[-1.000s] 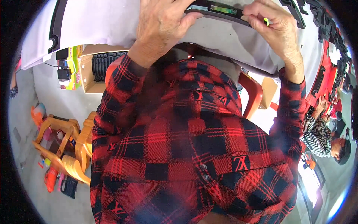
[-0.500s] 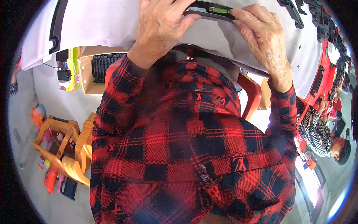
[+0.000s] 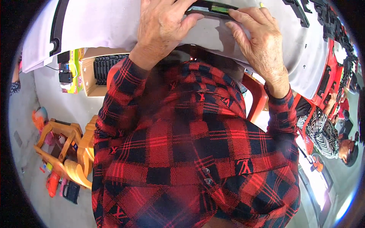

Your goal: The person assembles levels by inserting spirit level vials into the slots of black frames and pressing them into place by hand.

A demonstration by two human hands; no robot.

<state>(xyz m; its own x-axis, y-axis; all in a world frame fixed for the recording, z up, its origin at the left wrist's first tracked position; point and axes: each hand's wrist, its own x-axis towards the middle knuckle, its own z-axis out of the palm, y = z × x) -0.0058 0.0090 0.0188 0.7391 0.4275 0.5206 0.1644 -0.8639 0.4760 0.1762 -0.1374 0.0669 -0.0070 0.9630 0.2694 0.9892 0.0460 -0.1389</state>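
Note:
My left hand [image 3: 161, 28] is closed on the left part of a long black strip-shaped part [image 3: 205, 13] on the pale cloth-covered table [image 3: 102, 22]. Its thumb presses along the near edge, while the other fingers run out of the top of the picture. Inside the part's slot lies a clear green insert [image 3: 219, 9], like a level vial. My right hand [image 3: 258, 41] has its index fingertip at the insert's right end, its thumb held apart below. From behind its curled fingers sticks out the tip of a small yellow-green piece [image 3: 262, 5].
Black strips [image 3: 298, 13] lie on the table at the right, and another [image 3: 57, 30] at the left. A cardboard box [image 3: 89, 78] of black parts stands below left, near wooden furniture [image 3: 57, 140]. On the right sits a person in a striped top [image 3: 321, 131] beside a red table [image 3: 334, 76].
My right hand has shifted a little left and its thumb has come away from the black part. A yellow-green tip now shows behind its fingers. My left hand stays nearly still.

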